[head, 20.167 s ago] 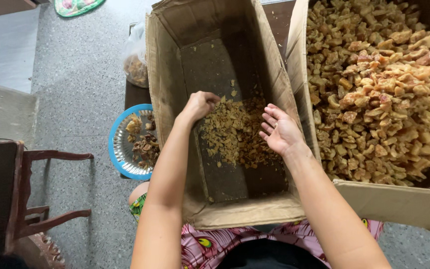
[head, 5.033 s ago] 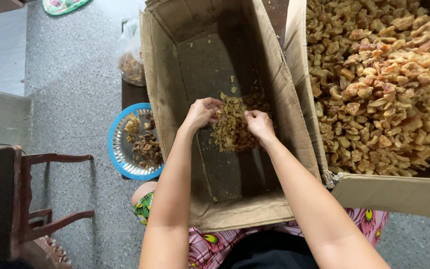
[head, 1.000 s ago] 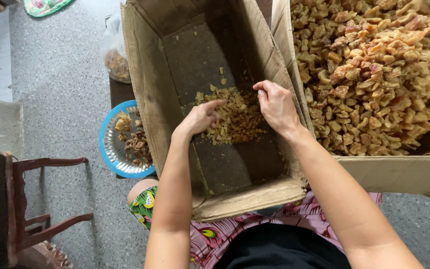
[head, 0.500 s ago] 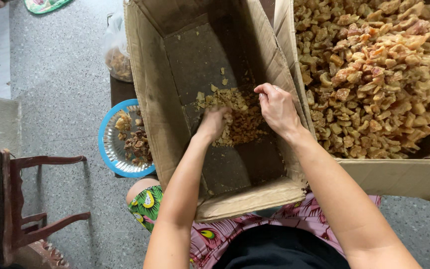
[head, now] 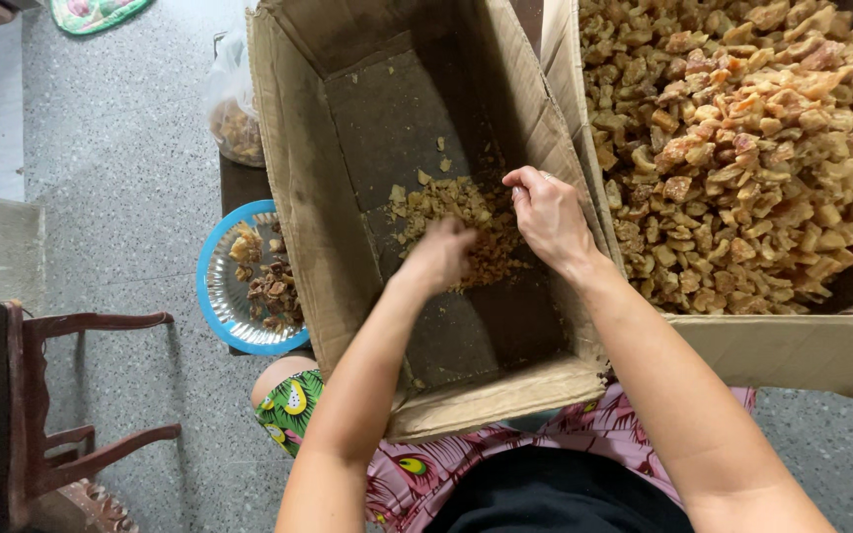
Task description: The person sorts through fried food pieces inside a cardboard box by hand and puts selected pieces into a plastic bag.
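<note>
Centre of frame, inside the cardboard box (head: 328, 237) | small heap of tan dried pieces (head: 466, 222) on its floor | left hand (head: 438, 257) blurred, grip unclear, on heap | right hand (head: 548, 219) fingers curled, loosely spread, at heap's right edge | right: second box of dried pieces (head: 742, 148) | left: blue plate (head: 211, 286).

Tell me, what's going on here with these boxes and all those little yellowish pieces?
A seated person has both hands inside an open cardboard box. The left hand and right hand are in a small pile of dried yellowish pieces on the box's bottom; the left hand is blurred. Beside it, a second box is heaped full of similar pieces. A blue-rimmed plate with darker bits and a clear plastic bag sit to the left.
</note>
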